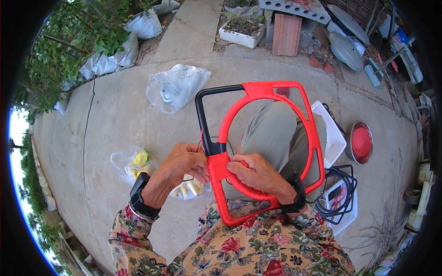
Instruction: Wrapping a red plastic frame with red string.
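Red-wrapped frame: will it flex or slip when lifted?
The red-wrapped frame is probably stiff, since it keeps an angular outline. It may be light for its size, being mostly open space. The ridged red wrapping likely grips well; the smooth black bar may be slipperier.

I am looking into an outdoor yard, homelike in its planting and clutter.
Off to the far left of the left hand (186,163), bright sky (17,133) is showing, and ahead of that hand leafy plants (78,32) are crowding cracked concrete ground (124,99), with white bags (122,53) slumping alongside. Well ahead of the right hand (255,172), a white planter box (241,39) is holding soil and greenery near a reddish ridged block (286,34); farther right, grey rounded panels (346,53) are leaning among stored odds and ends.
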Action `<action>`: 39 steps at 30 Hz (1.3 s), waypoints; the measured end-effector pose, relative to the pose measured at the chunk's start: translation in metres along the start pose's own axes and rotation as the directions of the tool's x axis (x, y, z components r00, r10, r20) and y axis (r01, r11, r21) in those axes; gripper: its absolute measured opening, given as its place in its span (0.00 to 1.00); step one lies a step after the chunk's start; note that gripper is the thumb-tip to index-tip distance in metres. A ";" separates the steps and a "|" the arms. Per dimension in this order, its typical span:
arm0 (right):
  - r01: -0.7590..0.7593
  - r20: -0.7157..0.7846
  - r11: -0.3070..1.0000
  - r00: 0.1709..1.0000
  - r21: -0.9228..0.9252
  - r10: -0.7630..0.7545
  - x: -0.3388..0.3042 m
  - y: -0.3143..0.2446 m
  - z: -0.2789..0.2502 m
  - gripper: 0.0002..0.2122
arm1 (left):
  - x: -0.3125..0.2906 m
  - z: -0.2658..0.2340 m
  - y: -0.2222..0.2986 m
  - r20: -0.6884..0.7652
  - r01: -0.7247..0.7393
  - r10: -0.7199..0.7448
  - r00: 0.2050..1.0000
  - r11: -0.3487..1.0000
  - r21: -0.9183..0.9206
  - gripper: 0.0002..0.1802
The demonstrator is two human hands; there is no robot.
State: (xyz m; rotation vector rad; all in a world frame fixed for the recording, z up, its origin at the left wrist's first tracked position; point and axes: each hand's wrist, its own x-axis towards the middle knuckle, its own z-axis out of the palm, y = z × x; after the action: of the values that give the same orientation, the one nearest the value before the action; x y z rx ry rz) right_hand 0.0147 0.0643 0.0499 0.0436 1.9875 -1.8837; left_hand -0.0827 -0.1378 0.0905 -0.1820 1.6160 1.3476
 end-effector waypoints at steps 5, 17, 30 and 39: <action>0.022 0.002 1.000 1.000 -0.016 -0.022 0.000 0.000 -0.001 0.15 | 0.002 0.009 0.003 -0.049 -0.006 0.007 0.999 1.000 0.019 0.04; -0.061 0.020 0.983 0.998 0.174 0.058 -0.001 0.004 -0.001 0.12 | -0.001 -0.005 -0.021 0.039 -0.159 0.172 0.984 0.960 -0.230 0.06; -0.151 0.126 0.902 0.986 0.404 0.109 -0.012 -0.007 -0.004 0.09 | 0.030 0.046 -0.067 -0.006 -0.257 0.385 0.923 0.603 -0.755 0.18; -0.062 0.041 0.913 0.998 0.402 0.049 -0.037 -0.019 -0.011 0.10 | 0.032 0.075 -0.041 0.255 -0.100 0.596 0.762 0.497 -0.862 0.22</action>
State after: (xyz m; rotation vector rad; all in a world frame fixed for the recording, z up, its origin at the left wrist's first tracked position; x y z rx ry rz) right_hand 0.0404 0.0821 0.0790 0.1837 1.5276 -2.2106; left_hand -0.0296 -0.0778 0.0476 0.0176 0.4383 2.2006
